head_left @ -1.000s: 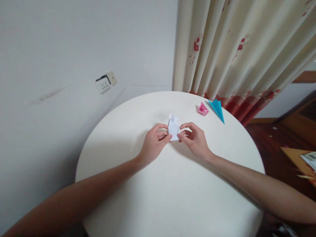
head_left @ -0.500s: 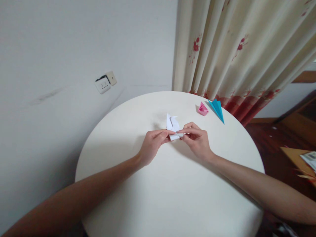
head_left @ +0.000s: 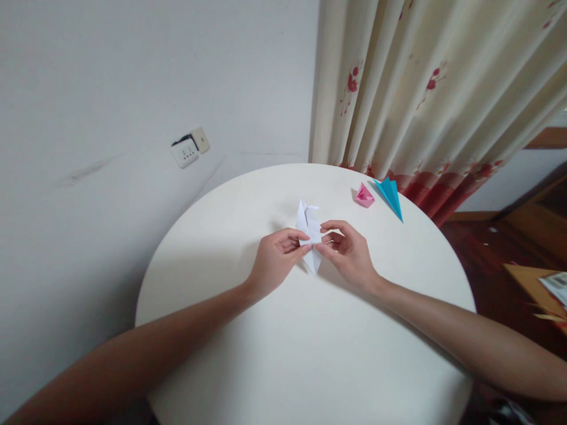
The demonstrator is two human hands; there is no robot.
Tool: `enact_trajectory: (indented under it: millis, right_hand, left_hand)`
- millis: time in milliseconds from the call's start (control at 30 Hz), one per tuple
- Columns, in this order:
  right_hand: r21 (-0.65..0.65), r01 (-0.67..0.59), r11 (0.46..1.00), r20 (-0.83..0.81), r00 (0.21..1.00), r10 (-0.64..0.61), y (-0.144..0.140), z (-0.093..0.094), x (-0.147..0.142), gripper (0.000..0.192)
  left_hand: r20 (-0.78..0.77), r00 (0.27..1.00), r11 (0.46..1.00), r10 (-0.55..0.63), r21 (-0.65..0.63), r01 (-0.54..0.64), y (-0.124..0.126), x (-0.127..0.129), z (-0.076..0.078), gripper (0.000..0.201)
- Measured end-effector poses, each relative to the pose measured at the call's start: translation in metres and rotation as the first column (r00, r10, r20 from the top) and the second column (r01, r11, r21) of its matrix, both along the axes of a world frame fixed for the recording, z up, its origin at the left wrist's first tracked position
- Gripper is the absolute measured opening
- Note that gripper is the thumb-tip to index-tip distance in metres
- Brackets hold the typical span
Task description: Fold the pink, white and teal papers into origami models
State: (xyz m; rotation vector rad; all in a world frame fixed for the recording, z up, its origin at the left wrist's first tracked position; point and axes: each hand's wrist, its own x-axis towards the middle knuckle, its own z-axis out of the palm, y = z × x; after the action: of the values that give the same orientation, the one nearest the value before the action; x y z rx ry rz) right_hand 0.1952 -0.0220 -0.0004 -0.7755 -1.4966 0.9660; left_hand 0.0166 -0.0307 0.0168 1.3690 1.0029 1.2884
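As the white paper sits between the left hand and right hand, both thumbs meet near its middle crease. Position: over the round white table, beyond its centre. Can't tell if its underside touches the top.

Paper is folded: two points up at the far end, one nearer the left hand, a smaller one beside it. Third point aims back toward the person, below the thumbs.

Left hand: thumb and index pinching the left side, index lying across the face, other fingers curled under. Right hand: thumb tip on the right side by the crease, index arched with its tip at the right edge, other fingers bent behind. How hard that index presses, can't tell. Thumb tips are close together, small gap.

Far right of table: pink fold, with blue fold just beside it, near the rim, its long tip toward the person. Both well apart from the hands. Behind them, red-hemmed curtain. Wall at left carries a socket.
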Motion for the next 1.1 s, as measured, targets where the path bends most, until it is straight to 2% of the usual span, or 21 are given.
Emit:
enact_trajectory:
  millis: [100,233,333,500,733,900,1100]
  right_hand:
    - [-0.063,-0.023,0.998,-0.047,0.999,0.02,0.0,0.001,-0.002,0.048]
    - [-0.076,-0.038,0.996,-0.07,0.997,0.033,0.0,0.002,-0.004,0.044]
    - [-0.077,-0.03,0.997,-0.107,0.994,0.022,-0.001,0.002,-0.005,0.041]
    - [-0.074,-0.058,0.996,-0.078,0.996,0.052,-0.004,0.002,-0.007,0.051]
    - [0.107,0.074,0.992,0.058,0.995,-0.08,-0.011,0.006,-0.004,0.039]
    - [0.309,0.117,0.944,0.19,0.965,-0.182,-0.013,0.006,0.001,0.037]
    - [0.419,0.128,0.899,0.233,0.942,-0.242,-0.018,0.008,0.002,0.037]
  left_hand:
    - [-0.001,1.0,0.999,-0.001,0.033,0.001,0.0,0.001,-0.001,0.026]
    - [0.06,0.996,0.998,-0.063,0.017,0.062,0.001,0.001,-0.001,0.038]
    - [0.054,0.995,0.997,-0.079,-0.016,0.08,0.001,0.0,0.0,0.041]
    - [0.03,0.998,0.997,-0.062,-0.036,0.063,0.0,-0.001,0.001,0.042]
    - [0.089,0.99,0.994,-0.107,0.012,0.107,0.005,-0.001,-0.005,0.049]
    - [0.06,0.981,0.983,-0.185,0.004,0.185,0.009,-0.002,-0.009,0.029]
    - [0.039,0.992,0.993,-0.117,-0.02,0.118,0.006,0.0,-0.009,0.023]
